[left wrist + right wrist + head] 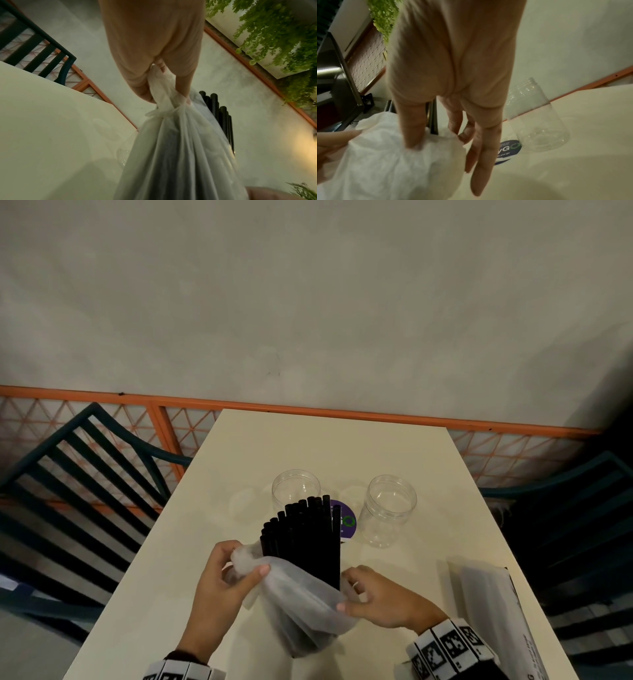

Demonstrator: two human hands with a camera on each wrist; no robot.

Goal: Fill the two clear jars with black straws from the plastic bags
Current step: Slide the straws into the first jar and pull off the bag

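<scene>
Here both the left hand (pixel 228 573) and right hand (pixel 378 597) pinch the plastic bag (pixel 301 607); frosted film veils the black straws' (pixel 305 539) lower ends

Café: table (pixel 342 446), slatted chairs (pixel 78 460), greenery (pixel 274 33)
</scene>
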